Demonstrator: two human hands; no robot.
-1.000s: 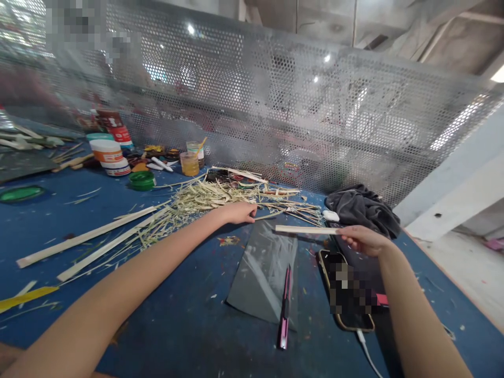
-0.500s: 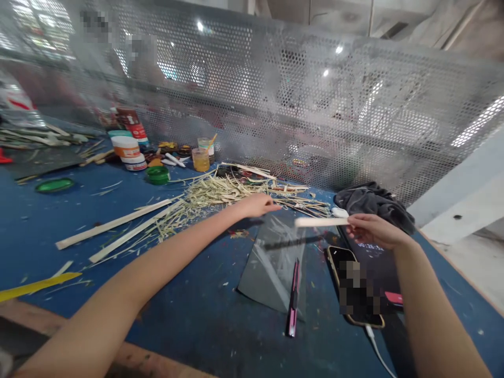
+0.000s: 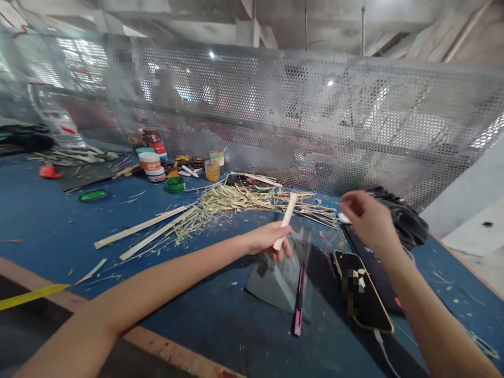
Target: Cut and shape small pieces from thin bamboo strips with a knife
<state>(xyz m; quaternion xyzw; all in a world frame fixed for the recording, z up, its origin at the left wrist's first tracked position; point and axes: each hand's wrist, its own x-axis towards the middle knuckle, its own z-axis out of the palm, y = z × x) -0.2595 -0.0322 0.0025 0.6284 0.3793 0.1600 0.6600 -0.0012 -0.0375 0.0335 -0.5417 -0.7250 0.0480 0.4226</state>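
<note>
We are gripping a wooden strip point(image 3: 289, 212) in our left hand point(image 3: 268, 239), right hand point(image 3: 370, 223) hanging loosely open; shavings point(image 3: 228, 199) lying heaped mid-frame, two longer strips point(image 3: 140, 227) seemingly awaiting work, centre-left.

Blue-painted desk point(image 3: 189, 315): smooth, low sheen, bare brown wood-like edge. Upright grey perforated panel point(image 3: 244, 121): metallic look, dull sheen. Black rectangular phone point(image 3: 370, 299): glossy face. Dark grey crumpled cloth point(image 3: 409, 223) — matt, soft. Pale flat strip point(image 3: 286, 220) — wood-like, matt. Clear bottle point(image 3: 61, 123): glossy plastic.
</note>
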